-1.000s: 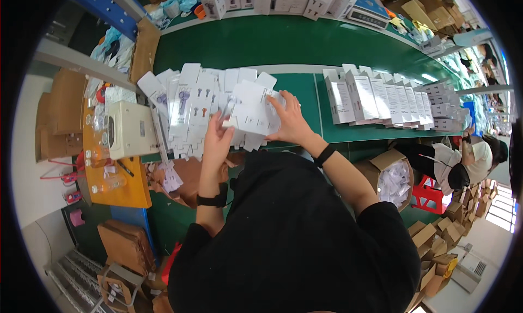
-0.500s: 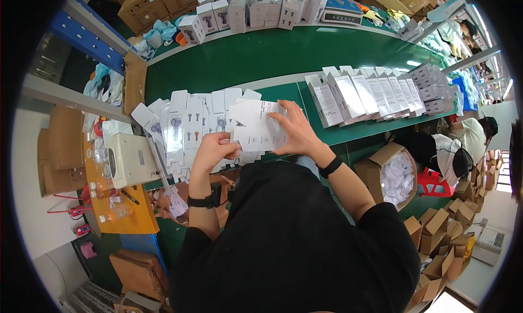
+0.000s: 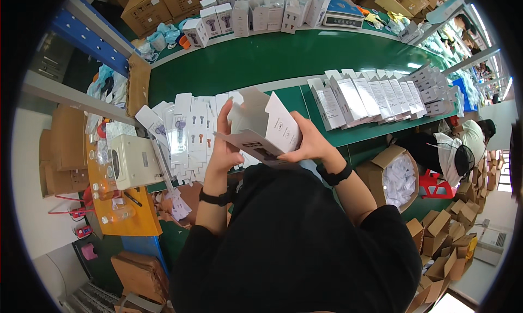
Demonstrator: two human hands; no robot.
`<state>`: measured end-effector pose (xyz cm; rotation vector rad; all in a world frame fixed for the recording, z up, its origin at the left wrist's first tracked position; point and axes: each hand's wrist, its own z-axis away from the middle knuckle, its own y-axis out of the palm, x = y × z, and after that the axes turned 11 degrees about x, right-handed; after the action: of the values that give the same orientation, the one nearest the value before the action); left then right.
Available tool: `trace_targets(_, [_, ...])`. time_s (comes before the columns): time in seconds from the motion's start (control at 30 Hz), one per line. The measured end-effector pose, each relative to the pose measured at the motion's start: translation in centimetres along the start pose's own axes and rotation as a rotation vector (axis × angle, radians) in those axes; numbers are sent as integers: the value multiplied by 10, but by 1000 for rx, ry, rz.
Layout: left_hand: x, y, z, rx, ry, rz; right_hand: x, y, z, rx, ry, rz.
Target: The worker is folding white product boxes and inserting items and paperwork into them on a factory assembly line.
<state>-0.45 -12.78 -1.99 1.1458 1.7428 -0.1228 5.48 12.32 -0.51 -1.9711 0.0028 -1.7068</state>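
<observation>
a white carton [image 3: 265, 129] is held up between both hands, above the near edge of the green bench [image 3: 261, 59]. the left hand [image 3: 224, 144] is closed on the carton's left side, fingers raised along it. the right hand [image 3: 309, 144] is clamped on its right lower corner. flat white cartons [image 3: 185, 130] are spread on the bench just behind, and a second row [image 3: 381, 95] lies further right. a cream machine [image 3: 133, 161] stands to the left.

Bright, even overhead light fills the scene with soft shadows and mild glare at the upper right, while fisheye distortion bends straight edges toward the black rim and blurs far corners.
</observation>
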Motion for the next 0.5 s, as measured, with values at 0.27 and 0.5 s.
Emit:
trace_targets(0.27, [8, 16, -44, 153, 285, -958, 35, 15, -24, -321, -294, -389])
trace_targets(0.5, [15, 40, -52, -41, -133, 8, 48, 7, -20, -323, -62, -322])
